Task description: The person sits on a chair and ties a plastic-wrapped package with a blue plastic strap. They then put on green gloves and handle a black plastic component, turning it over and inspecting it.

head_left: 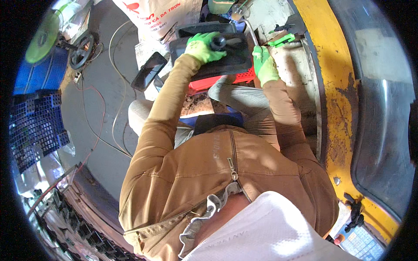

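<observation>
My left hand (201, 48), in a bright green-and-yellow glove, grips a dark part with a round black knob-like end (218, 43). Beneath it lies a black rectangular tray-like piece (209, 68), and whether the two are joined I cannot tell. My right hand (264, 64), gloved the same way, is closed around the lower end of a thin grey metal rod (250, 31). This rod slants up and away, just right of the black piece. Under the near edge of the black piece shows a red plastic basket (217, 81).
A dark phone-like slab (149, 71) stands tilted left of my left forearm. Behind is a white printed sack (161, 15). A bright green tool (282, 40) lies right of my right hand, near a yellow metal frame (337, 100). Cables (114, 87) cross the grey floor.
</observation>
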Available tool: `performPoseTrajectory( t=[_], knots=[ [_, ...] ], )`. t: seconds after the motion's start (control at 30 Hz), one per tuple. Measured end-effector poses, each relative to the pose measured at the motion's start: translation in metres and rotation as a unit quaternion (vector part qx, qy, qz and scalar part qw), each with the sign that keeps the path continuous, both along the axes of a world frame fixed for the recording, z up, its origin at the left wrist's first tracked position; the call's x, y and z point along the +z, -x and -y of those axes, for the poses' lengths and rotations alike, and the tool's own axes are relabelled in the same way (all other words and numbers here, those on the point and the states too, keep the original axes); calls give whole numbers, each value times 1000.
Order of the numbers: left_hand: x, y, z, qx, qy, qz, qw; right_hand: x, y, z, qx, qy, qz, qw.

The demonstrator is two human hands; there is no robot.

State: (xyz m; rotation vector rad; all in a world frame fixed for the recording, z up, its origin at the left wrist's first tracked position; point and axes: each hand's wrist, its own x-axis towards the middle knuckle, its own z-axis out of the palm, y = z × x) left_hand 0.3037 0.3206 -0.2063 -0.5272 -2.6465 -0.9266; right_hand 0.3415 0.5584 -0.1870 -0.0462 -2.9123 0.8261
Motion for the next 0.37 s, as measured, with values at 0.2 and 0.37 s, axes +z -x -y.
performPoseTrajectory(
  t=[0.2, 0.37],
  knots=[
    [29, -100, 71, 97, -108, 1, 989, -52, 48, -10, 24, 227, 6, 974],
    [53, -149, 114, 156, -555, 52, 816, -63, 171, -46, -296, 410, -154, 849]
  ],
)
